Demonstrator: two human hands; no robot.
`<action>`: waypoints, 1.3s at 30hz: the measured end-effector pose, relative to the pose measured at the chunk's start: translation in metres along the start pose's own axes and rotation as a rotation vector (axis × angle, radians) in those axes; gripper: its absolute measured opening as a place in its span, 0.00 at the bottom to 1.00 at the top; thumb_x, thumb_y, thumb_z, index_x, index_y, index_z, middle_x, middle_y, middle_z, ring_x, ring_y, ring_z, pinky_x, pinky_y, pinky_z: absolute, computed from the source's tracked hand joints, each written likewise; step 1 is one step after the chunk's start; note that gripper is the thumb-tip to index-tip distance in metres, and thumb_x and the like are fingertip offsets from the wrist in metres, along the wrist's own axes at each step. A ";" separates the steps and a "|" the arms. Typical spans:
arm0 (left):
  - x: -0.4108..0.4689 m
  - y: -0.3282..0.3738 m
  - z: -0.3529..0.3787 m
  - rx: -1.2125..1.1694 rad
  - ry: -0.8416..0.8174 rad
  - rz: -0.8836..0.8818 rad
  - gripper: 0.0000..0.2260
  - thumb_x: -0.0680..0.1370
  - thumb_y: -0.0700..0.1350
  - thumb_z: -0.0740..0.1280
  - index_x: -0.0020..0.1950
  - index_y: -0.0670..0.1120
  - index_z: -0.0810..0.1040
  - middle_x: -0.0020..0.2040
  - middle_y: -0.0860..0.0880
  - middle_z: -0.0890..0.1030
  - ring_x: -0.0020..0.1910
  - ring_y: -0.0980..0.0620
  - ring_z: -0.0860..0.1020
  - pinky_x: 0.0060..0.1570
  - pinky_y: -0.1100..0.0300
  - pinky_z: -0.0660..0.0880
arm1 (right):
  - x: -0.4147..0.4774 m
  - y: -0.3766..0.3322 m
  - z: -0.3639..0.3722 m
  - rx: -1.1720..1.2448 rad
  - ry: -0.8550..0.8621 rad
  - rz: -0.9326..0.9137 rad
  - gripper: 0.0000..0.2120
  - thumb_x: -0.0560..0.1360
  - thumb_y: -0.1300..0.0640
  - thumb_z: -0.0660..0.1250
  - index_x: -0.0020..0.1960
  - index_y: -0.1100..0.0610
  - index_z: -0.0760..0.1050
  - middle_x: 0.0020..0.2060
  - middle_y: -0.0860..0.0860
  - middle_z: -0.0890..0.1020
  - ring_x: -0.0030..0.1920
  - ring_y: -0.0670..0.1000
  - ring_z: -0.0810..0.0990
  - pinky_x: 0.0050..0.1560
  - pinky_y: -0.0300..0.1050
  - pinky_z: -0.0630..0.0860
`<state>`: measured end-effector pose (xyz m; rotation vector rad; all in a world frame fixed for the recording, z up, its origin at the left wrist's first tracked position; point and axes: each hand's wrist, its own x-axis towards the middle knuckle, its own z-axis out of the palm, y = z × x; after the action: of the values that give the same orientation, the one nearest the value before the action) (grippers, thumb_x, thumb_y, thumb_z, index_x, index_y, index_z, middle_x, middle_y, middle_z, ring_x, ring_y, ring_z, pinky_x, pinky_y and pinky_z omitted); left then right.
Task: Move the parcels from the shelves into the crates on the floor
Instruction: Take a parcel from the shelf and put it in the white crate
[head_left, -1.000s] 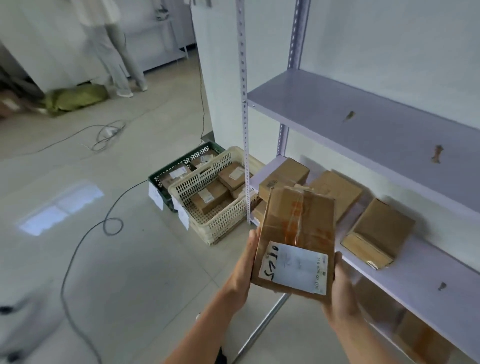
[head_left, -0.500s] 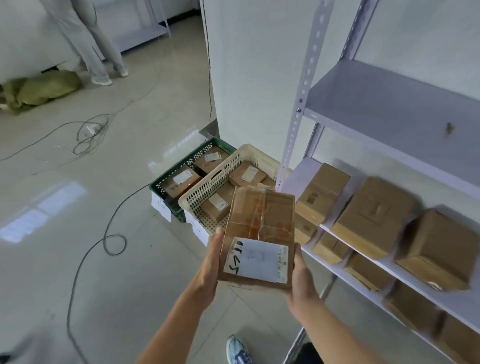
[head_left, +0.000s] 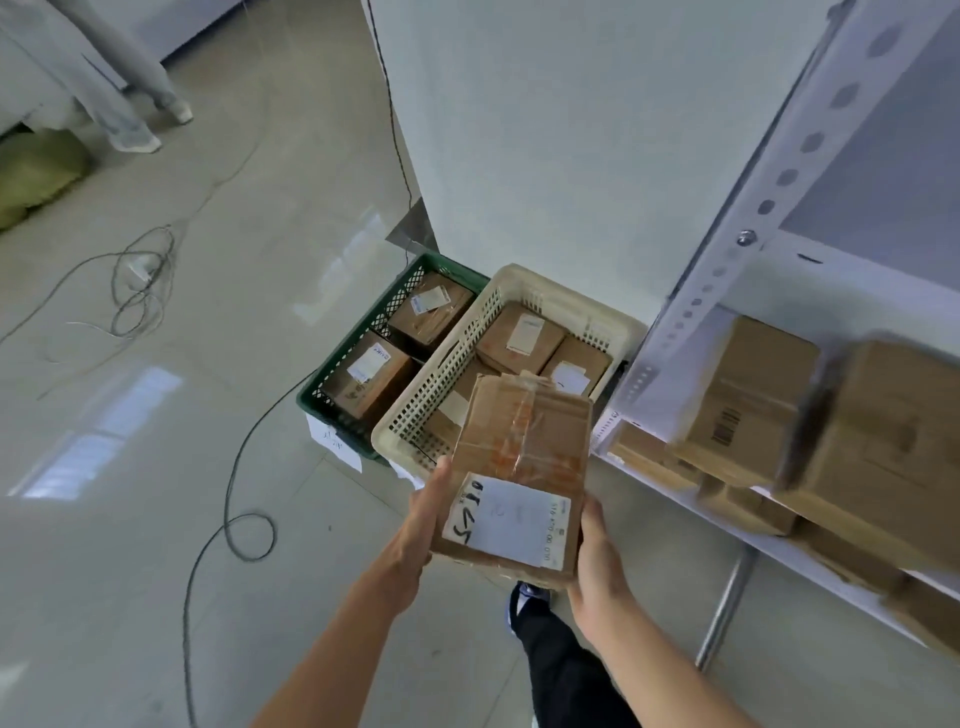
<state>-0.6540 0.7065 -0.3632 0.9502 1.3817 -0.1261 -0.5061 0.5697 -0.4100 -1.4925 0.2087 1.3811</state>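
Tiled floor (head_left: 156, 467) below, both hands grasp a parcel (head_left: 519, 467) labelled, perhaps, "5210".

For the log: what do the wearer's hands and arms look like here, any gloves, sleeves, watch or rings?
Both hands are bare, no gloves: left hand, right hand. Both forearms are uncovered down to the frame edge, with no sleeve, watch or wristband in view. No ring shows on the visible fingers. Lower down, a dark trouser leg and a blue-and-white shoe show.

Matt cardboard parcel (head_left: 519, 467) (glossy tape), perforated plastic crates (head_left: 519, 291), glossy floor (head_left: 156, 519).
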 end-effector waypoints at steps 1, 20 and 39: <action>0.017 0.007 -0.005 0.014 0.001 -0.037 0.52 0.71 0.84 0.50 0.83 0.50 0.66 0.64 0.45 0.86 0.73 0.40 0.77 0.82 0.35 0.57 | 0.015 -0.001 0.006 -0.004 0.018 0.021 0.20 0.85 0.34 0.52 0.52 0.34 0.82 0.48 0.50 0.89 0.46 0.51 0.89 0.36 0.45 0.83; 0.341 0.017 -0.049 0.180 -0.182 -0.096 0.46 0.66 0.82 0.59 0.75 0.54 0.74 0.69 0.47 0.83 0.66 0.47 0.84 0.68 0.45 0.79 | 0.291 0.045 0.062 0.176 0.391 0.254 0.12 0.87 0.47 0.60 0.69 0.41 0.76 0.52 0.48 0.88 0.54 0.53 0.83 0.47 0.48 0.73; 0.565 -0.021 -0.029 0.405 -0.261 -0.204 0.34 0.82 0.74 0.55 0.73 0.51 0.80 0.69 0.46 0.84 0.73 0.41 0.78 0.77 0.38 0.69 | 0.519 0.131 0.033 0.334 0.538 0.351 0.14 0.88 0.57 0.59 0.53 0.47 0.81 0.54 0.50 0.88 0.59 0.55 0.84 0.63 0.55 0.79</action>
<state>-0.5507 0.9606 -0.8590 1.0781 1.2276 -0.6811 -0.4537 0.7928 -0.8949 -1.5554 1.0297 1.1047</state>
